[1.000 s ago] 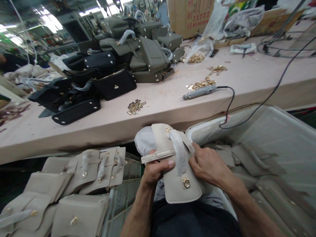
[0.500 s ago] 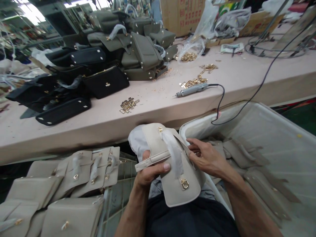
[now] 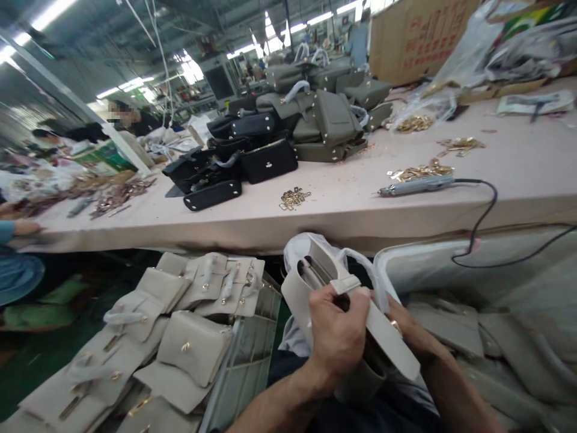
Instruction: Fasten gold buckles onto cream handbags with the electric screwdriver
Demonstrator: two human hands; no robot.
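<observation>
A beige handbag point(image 3: 391, 341) rests tilted over my lap, its mouth open and its dark-edged inner pocket showing. My left hand point(image 3: 340, 328) is closed on the bag at its opening, thumb and fingers pinching a narrow beige strap. Beyond the lifted flap, my right hand point(image 3: 411, 328) grips the bag's far side near a gold fitting; its fingertips are partly hidden. The bag's carrying handle point(image 3: 369, 270), wrapped in clear plastic, arches above the right hand.
Beige handbags point(image 3: 193, 346) lie piled in a crate at left; more fill a white bin point(image 3: 383, 264) at right. On the table point(image 3: 333, 210) are an electric screwdriver point(image 3: 417, 186), gold hardware point(image 3: 294, 198), black bags point(image 3: 269, 161) and olive bags point(image 3: 336, 120). A co-worker's arm point(image 3: 18, 228) shows at far left.
The handbag has been turned and its flap lifted, so its inside shows. My left hand has moved from its left side to the opening. The view has swung left.
</observation>
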